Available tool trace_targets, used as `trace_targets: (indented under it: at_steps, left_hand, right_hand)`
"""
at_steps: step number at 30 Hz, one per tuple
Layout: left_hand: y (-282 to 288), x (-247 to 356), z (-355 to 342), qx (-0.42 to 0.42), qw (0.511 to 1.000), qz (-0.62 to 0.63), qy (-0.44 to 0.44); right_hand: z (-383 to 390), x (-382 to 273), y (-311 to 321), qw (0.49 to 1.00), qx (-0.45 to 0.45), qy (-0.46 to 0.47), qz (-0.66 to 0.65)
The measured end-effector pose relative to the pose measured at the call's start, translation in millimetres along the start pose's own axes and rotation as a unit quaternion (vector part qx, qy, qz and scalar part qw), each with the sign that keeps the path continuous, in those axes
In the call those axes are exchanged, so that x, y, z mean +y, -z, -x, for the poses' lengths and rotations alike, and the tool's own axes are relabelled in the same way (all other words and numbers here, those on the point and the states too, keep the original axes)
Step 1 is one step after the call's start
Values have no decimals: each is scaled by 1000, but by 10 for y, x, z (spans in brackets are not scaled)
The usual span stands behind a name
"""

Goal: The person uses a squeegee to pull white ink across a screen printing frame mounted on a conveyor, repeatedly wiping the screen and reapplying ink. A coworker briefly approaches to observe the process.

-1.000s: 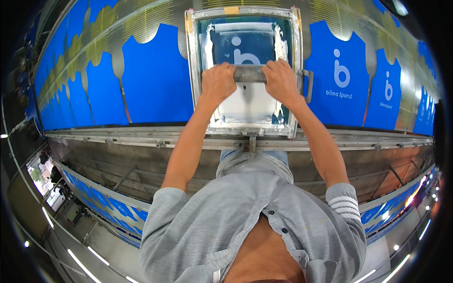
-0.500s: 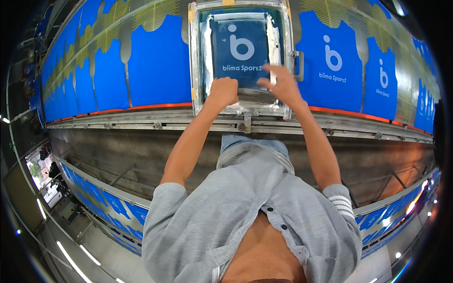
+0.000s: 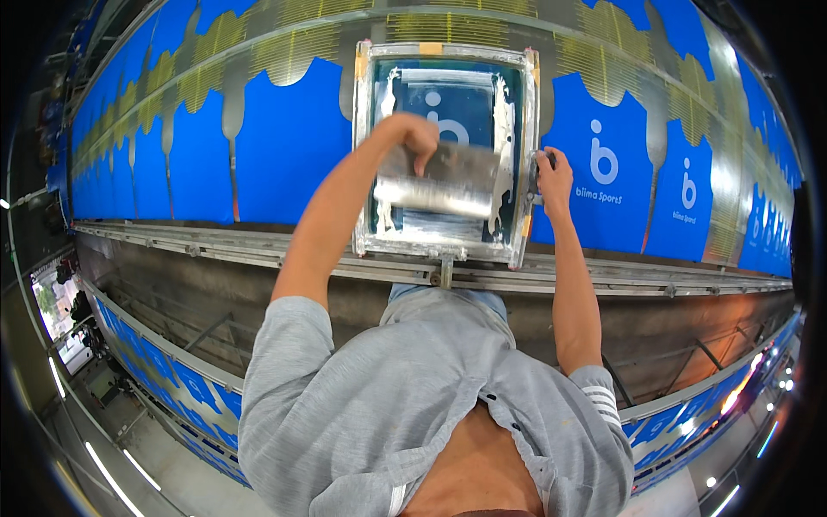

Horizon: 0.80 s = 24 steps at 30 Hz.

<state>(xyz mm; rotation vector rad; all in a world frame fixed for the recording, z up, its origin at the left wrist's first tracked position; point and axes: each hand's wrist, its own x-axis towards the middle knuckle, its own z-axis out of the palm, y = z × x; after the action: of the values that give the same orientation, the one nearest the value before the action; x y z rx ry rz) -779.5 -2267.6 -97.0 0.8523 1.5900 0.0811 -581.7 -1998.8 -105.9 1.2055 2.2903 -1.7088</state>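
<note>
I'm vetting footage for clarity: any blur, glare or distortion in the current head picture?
Head view: fisheye bows the metal rail; the metal squeegee in the left hand looks smeared and shiny; an orange-white glare streak shows at right.

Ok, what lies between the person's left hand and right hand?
In the head view, the metal squeegee extends from the left hand; then come a white streak and the frame's right rail, before the right hand.
</note>
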Motion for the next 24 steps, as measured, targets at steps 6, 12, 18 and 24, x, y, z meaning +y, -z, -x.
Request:
trace_targets:
  at_steps: [6,12,18,24]
  left_hand:
    - [1018,99,304,411,904,-80,90]
    - [-150,216,101,646,757,-101,-7]
    - [-2314,852,328,685,723,-81,14]
    - [-2606,841,756,694,719,-27,-18]
  right_hand:
    - [62,-124,43,1000,17,-5,15]
    - [-32,-87,54,998,24,13,55]
    - [-92,-77,-33,992,68,76,68]
    - [168,-373,-205,985,118,122,45]
